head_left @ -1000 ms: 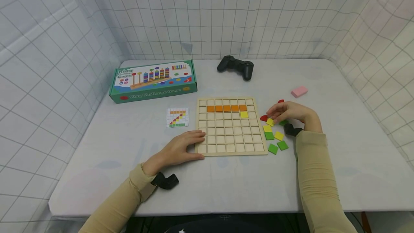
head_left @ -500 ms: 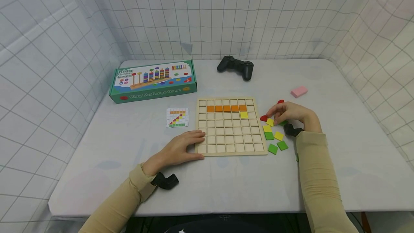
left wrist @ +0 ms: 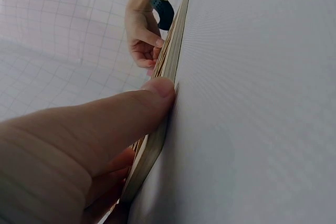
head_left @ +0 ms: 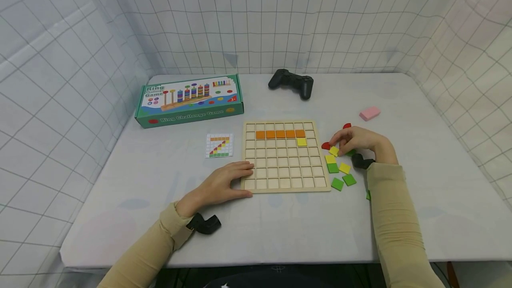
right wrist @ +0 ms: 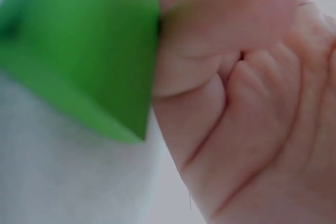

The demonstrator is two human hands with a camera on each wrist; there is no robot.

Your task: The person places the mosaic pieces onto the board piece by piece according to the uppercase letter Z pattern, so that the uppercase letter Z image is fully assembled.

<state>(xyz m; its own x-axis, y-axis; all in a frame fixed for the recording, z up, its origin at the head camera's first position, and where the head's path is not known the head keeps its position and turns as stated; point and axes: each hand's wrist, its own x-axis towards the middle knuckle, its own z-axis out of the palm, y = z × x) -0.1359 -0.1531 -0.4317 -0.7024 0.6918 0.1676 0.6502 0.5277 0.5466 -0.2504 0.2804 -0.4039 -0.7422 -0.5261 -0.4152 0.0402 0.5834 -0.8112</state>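
Left hand [head_left: 220, 186] lies unclenched at the board's [head_left: 283, 162] near left corner, fingers extended onto its left side, thumb against its near edge. Right hand [head_left: 362, 140] is off the board's right edge, fingers bent, tips just beside a loose yellow tile [head_left: 334, 151]; whether it grips anything cannot be told. The right wrist view shows a green tile [right wrist: 94, 51] close by its fingers.

On the board, five orange tiles [head_left: 280, 134] form a row near the far edge, with one set yellow tile [head_left: 302, 142] directly below the rightmost. Red pieces [head_left: 326, 146] also lie right of the board. Left of it is a card [head_left: 219, 145]; beyond, leftward, a box [head_left: 190, 100]; straight beyond, a controller [head_left: 292, 82]; beyond, rightward, a pink block [head_left: 370, 113].
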